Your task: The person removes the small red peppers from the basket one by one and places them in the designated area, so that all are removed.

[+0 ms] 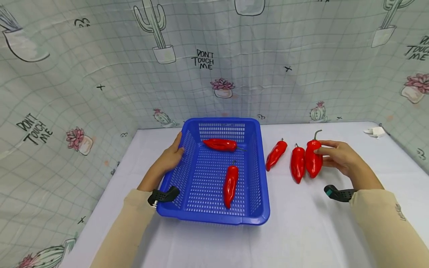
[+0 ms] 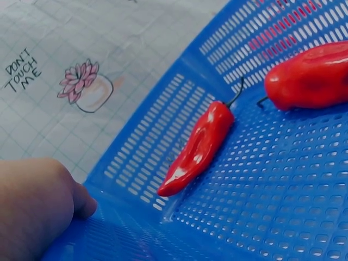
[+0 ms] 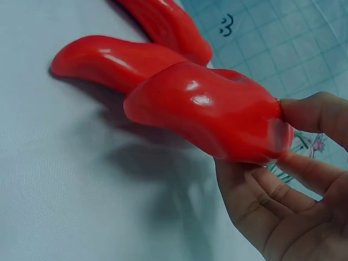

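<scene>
My left hand grips the left rim of a blue plastic basket, its thumb lapping over the edge in the left wrist view. Two red peppers lie inside: one pepper sideways near the back wall, another pepper lengthwise towards the right. To the right of the basket, my right hand pinches a red pepper near its stem end, between thumb and fingers. The held pepper's tip points back towards the wrist camera's left, with a shadow below it on the table.
Just left of the held pepper lies another red pepper, and a further pepper rests nearer the basket. A small white crumpled item lies at the table's back right. Printed cloth hangs behind the white table.
</scene>
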`<state>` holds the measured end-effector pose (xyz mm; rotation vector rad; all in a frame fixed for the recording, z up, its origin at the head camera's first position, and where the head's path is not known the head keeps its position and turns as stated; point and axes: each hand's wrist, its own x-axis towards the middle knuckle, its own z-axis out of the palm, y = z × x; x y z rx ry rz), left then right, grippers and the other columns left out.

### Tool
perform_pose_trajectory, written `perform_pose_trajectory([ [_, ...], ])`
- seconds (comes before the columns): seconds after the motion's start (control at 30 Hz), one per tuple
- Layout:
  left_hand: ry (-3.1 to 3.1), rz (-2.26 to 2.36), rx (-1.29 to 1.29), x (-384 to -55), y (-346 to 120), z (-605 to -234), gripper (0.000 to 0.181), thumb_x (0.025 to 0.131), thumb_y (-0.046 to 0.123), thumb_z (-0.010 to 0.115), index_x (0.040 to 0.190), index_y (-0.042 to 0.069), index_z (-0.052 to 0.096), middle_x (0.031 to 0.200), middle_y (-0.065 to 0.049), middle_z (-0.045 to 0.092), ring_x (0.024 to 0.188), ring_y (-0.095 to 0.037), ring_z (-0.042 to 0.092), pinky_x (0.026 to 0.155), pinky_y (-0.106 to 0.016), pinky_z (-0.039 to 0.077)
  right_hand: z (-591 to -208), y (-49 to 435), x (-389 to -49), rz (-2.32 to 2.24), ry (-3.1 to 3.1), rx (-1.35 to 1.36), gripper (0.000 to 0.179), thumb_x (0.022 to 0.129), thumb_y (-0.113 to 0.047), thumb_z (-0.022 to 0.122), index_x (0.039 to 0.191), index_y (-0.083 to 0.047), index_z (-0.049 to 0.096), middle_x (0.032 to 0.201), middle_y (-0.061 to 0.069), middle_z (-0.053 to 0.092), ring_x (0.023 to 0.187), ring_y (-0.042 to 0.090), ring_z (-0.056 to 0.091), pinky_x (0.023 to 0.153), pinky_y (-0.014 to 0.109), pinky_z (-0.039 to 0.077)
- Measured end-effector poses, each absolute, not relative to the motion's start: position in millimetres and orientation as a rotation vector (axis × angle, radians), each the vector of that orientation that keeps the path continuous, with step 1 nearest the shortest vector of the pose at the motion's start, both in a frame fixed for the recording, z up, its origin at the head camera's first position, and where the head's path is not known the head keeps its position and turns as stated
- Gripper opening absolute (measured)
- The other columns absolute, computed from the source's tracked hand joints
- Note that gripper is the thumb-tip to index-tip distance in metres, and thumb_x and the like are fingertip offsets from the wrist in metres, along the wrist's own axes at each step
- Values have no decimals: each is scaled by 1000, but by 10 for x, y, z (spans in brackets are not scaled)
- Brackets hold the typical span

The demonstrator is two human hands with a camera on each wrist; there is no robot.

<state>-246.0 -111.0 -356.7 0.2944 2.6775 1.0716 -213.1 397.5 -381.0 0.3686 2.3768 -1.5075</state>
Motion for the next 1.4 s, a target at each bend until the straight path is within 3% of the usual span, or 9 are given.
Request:
perform_pose_trajectory([
  [0.33,2676,1074,317,-2457,-1101,-3576,63,104,13,27,157,5,-6,162,-24,6,143,-48,24,113,-61,26,-3972,4080,-2080,-1510,2309,379,79,101,-30,53,155,2,5,150,34,22,100,21,51,79,25,56],
  [0.57,2661,1079,294,-2447,-1101,-3613,64,104,14,27,158,8,-6,162,-24,8,139,-49,33,107,-63,34,-4016,4087,-2069,-1482,2292,398,83,100,-29,53,152,7,0,147,36,23,101,22,51,81,27,57],
  [0.83,2655,1085,289,-2454,-1099,-3636,64,104,15,28,158,10,-7,162,-23,9,138,-49,34,106,-62,35,-4016,4049,-2082,-1433,2347,353,78,99,-32,57,148,12,16,125,21,52,84,8,64,81,29,57],
  [1.07,2668,1087,291,-2465,-1117,-3632,64,104,15,29,158,9,-5,163,-22,8,141,-48,30,108,-62,32,-3920,4103,-2083,-1275,2466,353,71,101,-32,51,143,17,22,124,34,52,82,9,66,78,29,58],
  [1.27,2663,1103,295,-2479,-1135,-3617,64,104,15,28,158,10,-7,164,-20,5,143,-47,26,110,-62,29,-3821,4233,-2073,-1232,2508,426,70,103,-37,42,143,17,23,121,34,54,79,13,65,74,27,57],
  [1.4,2643,1133,287,-2486,-1141,-3617,64,104,15,28,158,11,-7,164,-19,4,143,-46,25,111,-61,29,-3768,4241,-2092,-1247,2549,448,68,104,-38,38,143,16,24,128,38,47,80,14,65,74,28,58],
])
